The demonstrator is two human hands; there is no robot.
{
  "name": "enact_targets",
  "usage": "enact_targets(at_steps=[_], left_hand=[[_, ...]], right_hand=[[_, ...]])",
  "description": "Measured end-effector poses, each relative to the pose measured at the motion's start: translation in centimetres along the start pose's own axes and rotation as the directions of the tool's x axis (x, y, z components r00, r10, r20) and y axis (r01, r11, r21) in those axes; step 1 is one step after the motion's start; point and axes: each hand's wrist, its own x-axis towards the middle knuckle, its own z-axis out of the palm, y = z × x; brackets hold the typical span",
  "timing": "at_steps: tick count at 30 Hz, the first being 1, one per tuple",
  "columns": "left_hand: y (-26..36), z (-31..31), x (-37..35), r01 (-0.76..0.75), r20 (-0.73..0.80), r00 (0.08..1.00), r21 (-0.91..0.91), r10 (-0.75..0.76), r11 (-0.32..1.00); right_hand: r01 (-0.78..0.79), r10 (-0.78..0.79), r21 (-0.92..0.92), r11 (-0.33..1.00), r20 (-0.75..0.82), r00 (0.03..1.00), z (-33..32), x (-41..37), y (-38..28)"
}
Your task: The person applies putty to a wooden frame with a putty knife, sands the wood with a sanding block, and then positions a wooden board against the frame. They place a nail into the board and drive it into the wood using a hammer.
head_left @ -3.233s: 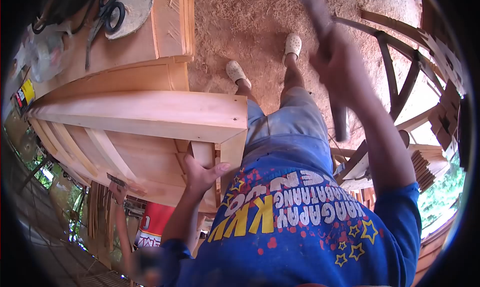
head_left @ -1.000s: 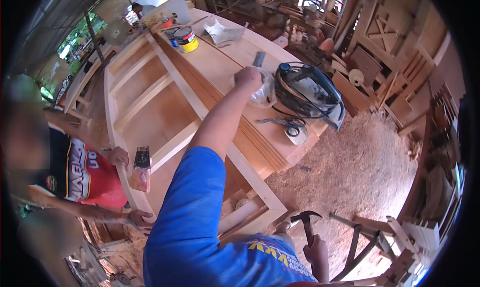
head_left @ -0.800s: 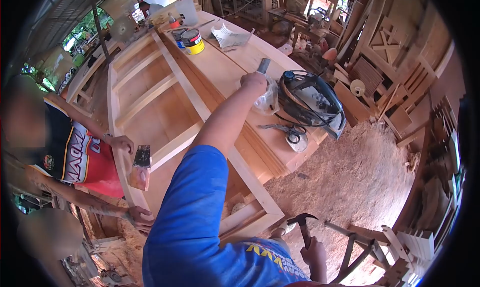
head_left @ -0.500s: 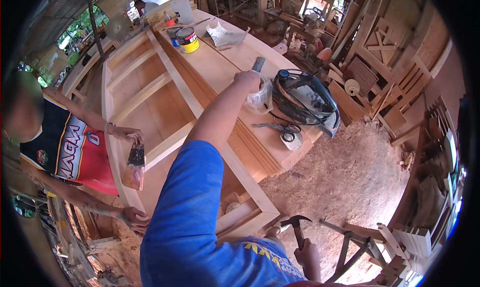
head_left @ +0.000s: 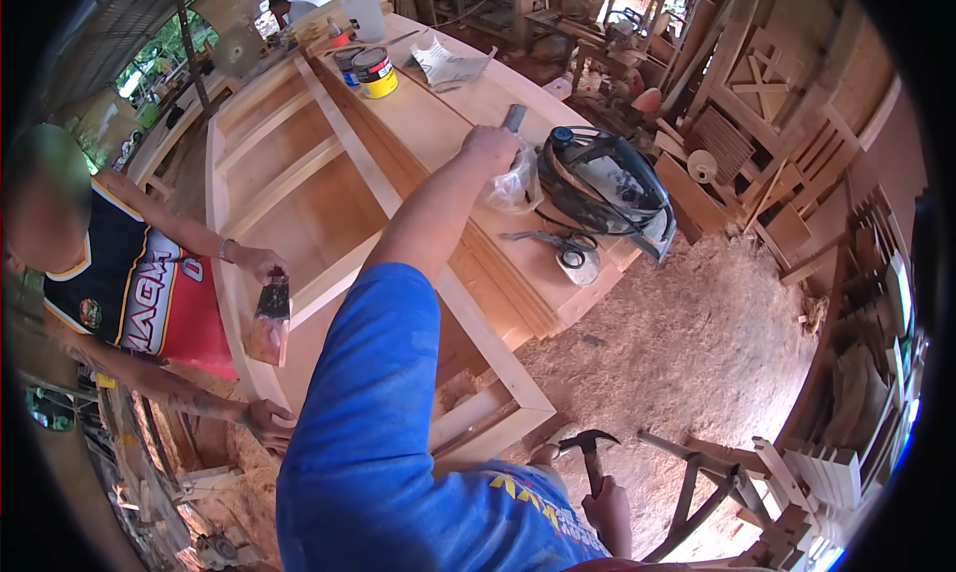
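Observation:
My left hand (head_left: pixel 490 152) reaches across the panel, its fingers closed round a grey flat-ended piece (head_left: pixel 515 117) whose kind I cannot make out. A clear plastic bag (head_left: pixel 516 189) lies against this hand. Just to the right is a dark electric power tool (head_left: pixel 609 189) with its cord, and scissors (head_left: pixel 576 251) rest beside a pale round object (head_left: pixel 580 269). Low down at my right side, my right hand (head_left: pixel 607 512) grips a claw hammer (head_left: pixel 592 453) by its handle, head up. Below my left arm lies a wooden frame (head_left: pixel 463 308) with crossbars.
At left a co-worker holds a brush-like block (head_left: pixel 271 323) over the frame's edge; the other hand (head_left: pixel 269 425) is by the frame. Cans (head_left: pixel 374 72) and sandpaper (head_left: pixel 446 64) sit on the panel. Sawdust covers the floor (head_left: pixel 677 343); stacked wood (head_left: pixel 822 477) stands right.
The view has shifted slightly. My left hand is still closed on the grey piece, a little higher in view. The right hand keeps hold of the hammer.

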Motion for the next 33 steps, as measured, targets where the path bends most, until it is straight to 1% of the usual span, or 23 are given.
enact_targets(at_steps=[2,5,8,9,10,11,12,13,14,16,17,19,22,25,28,31,33], left_hand=[[-0.5,0.6,0.2,0.008,-0.051,0.999,-0.009,-0.009,1.0],[-1.5,0.8,-0.5,-0.005,-0.184,0.983,-0.048,-0.004,0.999],[-3.3,2.1,-0.9,-0.049,-0.314,0.95,-0.138,0.003,0.989],[-3.8,2.5,-0.6,-0.025,-0.349,0.934,-0.267,-0.073,0.963],[-3.7,2.0,-0.9,0.046,-0.312,0.938,-0.327,-0.154,0.944],[-3.8,1.9,-0.9,0.142,-0.24,0.931,-0.459,-0.276,0.877],[-4.0,1.1,-1.6,0.146,-0.21,0.925,-0.573,-0.317,0.806],[-5.5,2.8,-0.3,0.049,-0.272,0.906,-0.692,-0.323,0.72],[-6.3,2.8,-0.1,0.002,-0.237,0.928,-0.767,-0.286,0.642],[-6.7,2.5,-0.7,-0.089,-0.189,0.936,-0.943,-0.297,0.322],[-6.7,2.5,-1.0,-0.073,-0.143,0.941,-0.971,-0.306,0.229],[-5.9,0.7,-3.6,-0.037,-0.047,0.95,-0.999,-0.31,0.038],[-6.0,1.3,-4.4,-0.008,-0.006,0.959,-1.0,-0.285,-0.005],[-5.9,1.8,-5.2,0.003,0.022,0.97,-0.997,-0.244,-0.078],[-5.2,2.0,-7.0,0.003,0.079,0.967,-0.953,-0.241,-0.304],[-6.6,3.8,-7.7,-0.015,0.122,0.959,-0.877,-0.254,-0.481],[-8.2,5.0,-8.0,-0.015,0.152,0.944,-0.867,-0.293,-0.498]], right_hand=[[0.004,-0.004,0.008,1.0,-0.012,1.0,-0.1,-0.2,0.1],[0.028,-0.028,0.005,1.0,-0.045,0.999,-0.1,-0.3,0.2],[0.058,-0.059,-0.008,0.998,-0.071,0.996,0.6,-0.3,0.7],[0.053,-0.054,-0.013,0.998,-0.074,0.996,0.5,-0.4,0.5],[0.041,-0.042,-0.014,0.999,-0.078,0.996,0.4,-0.8,0.3],[0.028,-0.028,-0.002,1.0,-0.069,0.997,0.1,-1.1,0.0],[0.019,-0.019,0.009,1.0,-0.07,0.997,0.0,-1.4,-0.2],[0.016,-0.015,0.017,1.0,-0.07,0.997,0.0,-1.5,-0.3],[0.019,-0.018,0.021,1.0,-0.068,0.997,0.0,-1.6,-0.3],[-0.002,0.003,0.013,1.0,-0.039,0.999,0.0,-1.8,-0.5],[-0.006,0.006,0.01,1.0,-0.033,0.999,0.0,-1.8,-0.5],[-0.007,0.007,0.004,1.0,-0.022,1.0,0.3,-1.9,-0.3],[0.003,-0.003,-0.005,1.0,-0.011,1.0,0.5,-1.9,-0.1],[0.018,-0.018,-0.018,1.0,-0.005,1.0,0.4,-2.1,-0.2],[0.022,-0.023,-0.013,1.0,-0.009,1.0,0.4,-2.4,-0.1],[0.01,-0.01,0.005,1.0,-0.023,1.0,0.6,-2.4,-0.2],[0.002,-0.002,0.012,1.0,-0.026,1.0,0.7,-2.5,0.2]])
